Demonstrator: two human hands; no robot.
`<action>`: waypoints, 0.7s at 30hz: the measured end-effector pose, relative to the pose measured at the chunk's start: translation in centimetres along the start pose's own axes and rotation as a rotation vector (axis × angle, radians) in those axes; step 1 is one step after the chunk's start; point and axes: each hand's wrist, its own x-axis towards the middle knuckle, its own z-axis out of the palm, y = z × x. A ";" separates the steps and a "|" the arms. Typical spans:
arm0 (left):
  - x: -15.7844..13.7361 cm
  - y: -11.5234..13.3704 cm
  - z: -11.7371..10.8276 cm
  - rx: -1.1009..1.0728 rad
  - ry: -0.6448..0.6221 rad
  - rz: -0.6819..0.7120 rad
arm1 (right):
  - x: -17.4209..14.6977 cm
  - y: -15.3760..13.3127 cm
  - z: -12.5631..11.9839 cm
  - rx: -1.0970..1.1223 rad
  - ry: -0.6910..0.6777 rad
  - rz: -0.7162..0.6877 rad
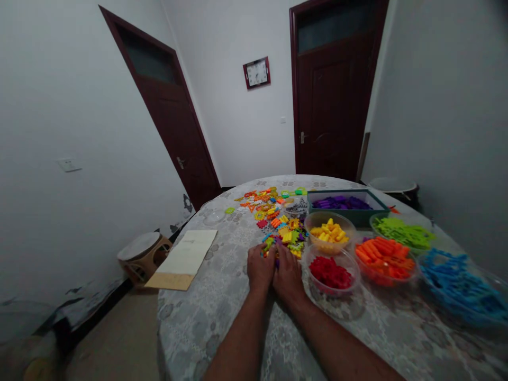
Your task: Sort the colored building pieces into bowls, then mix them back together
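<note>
My left hand [261, 268] and my right hand [288, 271] are side by side at the near end of a pile of mixed plastic building pieces [286, 234]. Both sets of fingers curl down among the pieces, closed, and the backs of the hands cover most of what they grip. A bit of purple shows between the two hands. Close to the right hand stands a clear bowl of red gear-shaped pieces [330, 272]. Behind that bowl is another with yellow pieces [328, 231].
Farther right are bowls of orange pieces [384, 258], lime-green pieces [405, 230] and blue pieces [462, 283]. A dark green box [349, 215] holds purple pieces. More loose pieces [260, 198] spread toward the back. A flat sheet of card [188, 254] overhangs the table's left edge.
</note>
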 end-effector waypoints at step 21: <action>0.1 -1.8 -0.3 -1.135 -0.328 -0.238 | 0.3 -1.8 -0.9 0.112 0.008 -0.324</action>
